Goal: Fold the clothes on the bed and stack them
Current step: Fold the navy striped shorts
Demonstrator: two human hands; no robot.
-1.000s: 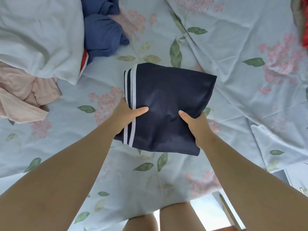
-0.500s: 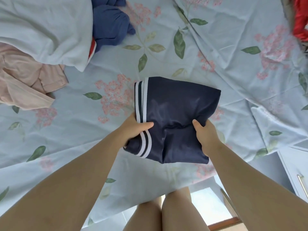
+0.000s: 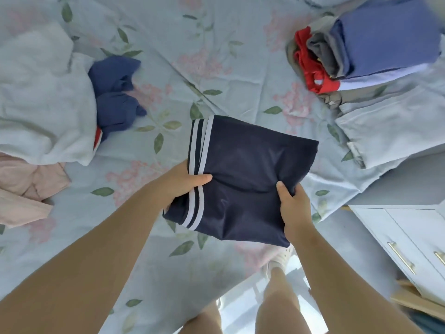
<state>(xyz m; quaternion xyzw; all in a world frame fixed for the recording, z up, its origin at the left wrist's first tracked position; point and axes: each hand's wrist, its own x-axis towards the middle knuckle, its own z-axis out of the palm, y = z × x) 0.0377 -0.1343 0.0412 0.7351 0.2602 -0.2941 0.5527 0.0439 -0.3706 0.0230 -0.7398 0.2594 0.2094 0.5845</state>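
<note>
A folded dark navy garment (image 3: 243,174) with white side stripes is held above the floral bed sheet (image 3: 204,56). My left hand (image 3: 183,182) grips its left edge, thumb on top over the stripes. My right hand (image 3: 292,206) grips its near right edge, thumb on top. At the far right of the bed sits a stack of folded clothes (image 3: 375,44): blue on top, grey and red beneath. Unfolded clothes lie at the left: a white one (image 3: 41,112), a crumpled blue one (image 3: 115,95), and a pink one (image 3: 24,189).
The bed's near corner ends at the lower right. A white drawer unit (image 3: 409,242) with gold handles stands beside it on the right. My legs and a white shoe (image 3: 281,259) are on the floor below.
Both hands have lifted the folded navy garment off the sheet and carried it rightward. My view has swung right, bringing the folded stack and the drawer unit into sight.
</note>
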